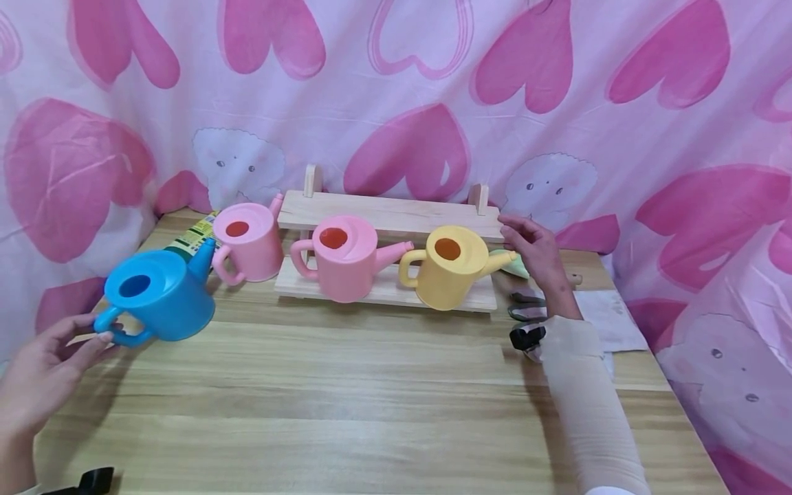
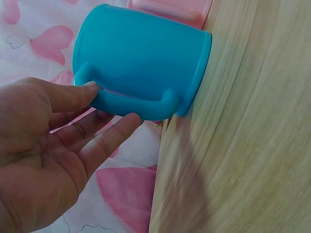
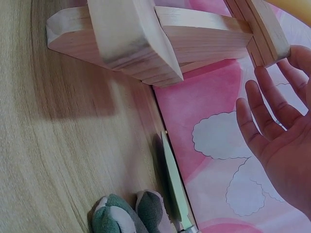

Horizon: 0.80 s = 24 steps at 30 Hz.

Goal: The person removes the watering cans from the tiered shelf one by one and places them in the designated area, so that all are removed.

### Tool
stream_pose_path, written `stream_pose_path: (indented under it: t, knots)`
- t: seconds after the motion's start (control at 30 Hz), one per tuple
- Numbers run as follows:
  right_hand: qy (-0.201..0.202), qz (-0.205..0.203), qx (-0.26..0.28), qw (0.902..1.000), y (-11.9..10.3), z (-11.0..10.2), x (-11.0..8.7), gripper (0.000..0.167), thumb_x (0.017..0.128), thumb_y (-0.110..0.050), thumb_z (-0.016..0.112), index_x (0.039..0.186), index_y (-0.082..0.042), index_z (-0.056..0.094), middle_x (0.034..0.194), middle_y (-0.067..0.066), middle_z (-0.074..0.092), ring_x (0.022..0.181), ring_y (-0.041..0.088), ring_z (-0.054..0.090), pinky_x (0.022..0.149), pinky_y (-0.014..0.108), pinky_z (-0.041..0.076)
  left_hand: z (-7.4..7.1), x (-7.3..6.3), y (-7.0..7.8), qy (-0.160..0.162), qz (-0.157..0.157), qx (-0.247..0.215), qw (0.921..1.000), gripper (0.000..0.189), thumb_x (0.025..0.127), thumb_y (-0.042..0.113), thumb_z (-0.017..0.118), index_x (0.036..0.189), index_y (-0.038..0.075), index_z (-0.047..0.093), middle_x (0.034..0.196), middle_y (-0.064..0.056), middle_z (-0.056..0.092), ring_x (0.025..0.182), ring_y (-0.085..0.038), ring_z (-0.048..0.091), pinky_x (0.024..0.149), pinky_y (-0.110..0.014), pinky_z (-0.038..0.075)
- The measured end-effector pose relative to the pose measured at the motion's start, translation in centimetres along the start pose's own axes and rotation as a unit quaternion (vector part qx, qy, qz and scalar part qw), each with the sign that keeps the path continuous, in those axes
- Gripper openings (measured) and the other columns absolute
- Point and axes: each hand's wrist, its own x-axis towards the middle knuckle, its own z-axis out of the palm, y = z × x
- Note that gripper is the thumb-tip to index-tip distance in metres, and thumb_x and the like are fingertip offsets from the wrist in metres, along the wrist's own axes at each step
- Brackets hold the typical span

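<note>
At the left, my left hand [image 1: 58, 368] pinches the handle of a blue watering can [image 1: 167, 302] between thumb and fingers; its spout points toward the back right. Whether its base touches the table cannot be told. My right hand [image 1: 535, 251] reaches to the right end of a wooden two-tier rack [image 1: 390, 212], fingertips touching the upper board's end [image 3: 272, 41], fingers fairly straight. On the rack's lower board stand a pink watering can [image 1: 346, 268] and a yellow watering can [image 1: 448, 275]. Another pink watering can [image 1: 250, 240] stands left of the rack.
Behind the blue can lies a green and yellow packet [image 1: 194, 237]. Right of the rack are a pale green blade-like tool [image 3: 174, 179], grey-green gloves [image 3: 119, 213] and a white cloth [image 1: 609, 320]. A pink heart-print curtain [image 1: 408, 148] hangs behind the wooden table [image 1: 346, 399].
</note>
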Motion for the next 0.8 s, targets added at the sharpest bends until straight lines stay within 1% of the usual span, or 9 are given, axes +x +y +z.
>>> stream_pose_path:
  t: [0.1, 0.23, 0.37, 0.43, 0.5, 0.63, 0.7, 0.77, 0.8]
  knots:
    - [0.0, -0.002, 0.0, 1.0, -0.1, 0.0, 0.0, 0.04, 0.103, -0.017, 0.066, 0.135, 0.006, 0.062, 0.119, 0.005, 0.065, 0.09, 0.01, 0.064, 0.081, 0.018, 0.055, 0.0, 0.0, 0.1, -0.001, -0.002, 0.002, 1.0, 0.036, 0.103, -0.011, 0.05, 0.111, 0.022, 0.06, 0.101, 0.029, 0.061, 0.081, 0.013, 0.065, 0.065, -0.009, 0.053]
    - [0.0, -0.004, -0.005, 1.0, -0.2, 0.0, -0.1, 0.04, 0.103, -0.017, 0.066, 0.135, 0.007, 0.061, 0.119, 0.006, 0.064, 0.09, 0.01, 0.064, 0.081, 0.018, 0.055, -0.1, 0.1, 0.1, -0.004, 0.013, -0.001, 0.9999, 0.038, 0.102, -0.011, 0.052, 0.113, 0.025, 0.06, 0.102, 0.029, 0.063, 0.084, 0.013, 0.065, 0.065, -0.009, 0.053]
    - [0.001, -0.004, -0.009, 0.9999, -0.2, 0.0, -0.1, 0.04, 0.103, -0.017, 0.066, 0.135, 0.006, 0.062, 0.117, 0.004, 0.065, 0.09, 0.012, 0.064, 0.081, 0.018, 0.055, 0.1, 0.1, 0.5, 0.002, 0.016, 0.07, 0.9974, 0.022, 0.101, -0.003, 0.06, 0.121, 0.006, 0.059, 0.109, 0.028, 0.054, 0.092, 0.021, 0.052, 0.066, -0.005, 0.049]
    - [0.002, -0.004, -0.01, 0.9999, -0.2, 0.0, -0.1, 0.04, 0.103, -0.018, 0.066, 0.135, 0.006, 0.062, 0.116, 0.002, 0.065, 0.091, 0.013, 0.065, 0.081, 0.018, 0.055, 0.4, 0.1, 0.9, 0.013, 0.013, 0.109, 0.9939, 0.027, 0.101, 0.001, 0.064, 0.126, -0.003, 0.054, 0.112, 0.025, 0.048, 0.094, 0.021, 0.043, 0.068, -0.002, 0.046]
    - [0.002, -0.005, -0.009, 0.9999, -0.2, 0.0, -0.1, 0.04, 0.103, -0.018, 0.067, 0.135, 0.006, 0.062, 0.116, 0.001, 0.066, 0.091, 0.014, 0.065, 0.081, 0.018, 0.055, 0.8, 0.2, 1.5, 0.044, 0.026, 0.126, 0.9907, 0.03, 0.099, 0.001, 0.066, 0.126, -0.002, 0.054, 0.112, 0.022, 0.047, 0.096, 0.018, 0.043, 0.072, 0.001, 0.042]
    - [0.001, -0.005, -0.008, 0.9999, -0.2, 0.0, -0.1, 0.04, 0.103, -0.019, 0.067, 0.135, 0.005, 0.062, 0.115, 0.0, 0.065, 0.091, 0.012, 0.065, 0.082, 0.018, 0.055, 1.5, 0.6, 3.1, 0.141, 0.074, 0.089, 0.9832, 0.032, 0.094, -0.005, 0.068, 0.123, 0.01, 0.064, 0.11, 0.022, 0.055, 0.098, 0.013, 0.054, 0.081, -0.002, 0.043]
    - [0.0, -0.004, -0.01, 0.9999, -0.2, 0.0, -0.1, 0.041, 0.103, -0.019, 0.066, 0.135, 0.005, 0.062, 0.116, 0.0, 0.065, 0.091, 0.011, 0.064, 0.082, 0.018, 0.055, 2.1, 0.7, 4.1, 0.179, 0.1, 0.083, 0.9753, 0.033, 0.093, -0.008, 0.068, 0.123, 0.004, 0.068, 0.112, 0.021, 0.057, 0.098, 0.01, 0.058, 0.087, -0.005, 0.044]
    - [0.0, -0.001, -0.011, 0.9999, -0.3, 0.0, -0.1, 0.041, 0.103, -0.02, 0.066, 0.136, 0.005, 0.062, 0.117, 0.001, 0.064, 0.092, 0.011, 0.064, 0.083, 0.018, 0.055, 2.7, 0.8, 5.3, 0.194, 0.123, 0.094, 0.9686, 0.034, 0.09, -0.01, 0.07, 0.124, -0.007, 0.067, 0.114, 0.021, 0.057, 0.099, 0.008, 0.059, 0.09, -0.007, 0.044]
    - [0.0, 0.001, -0.013, 0.9999, -0.3, 0.0, -0.2, 0.041, 0.103, -0.02, 0.066, 0.136, 0.004, 0.062, 0.118, 0.001, 0.064, 0.092, 0.011, 0.064, 0.083, 0.017, 0.055, 3.0, 0.8, 5.9, 0.195, 0.137, 0.104, 0.9656, 0.034, 0.09, -0.009, 0.071, 0.123, -0.009, 0.067, 0.115, 0.016, 0.059, 0.1, 0.009, 0.058, 0.093, -0.007, 0.043]
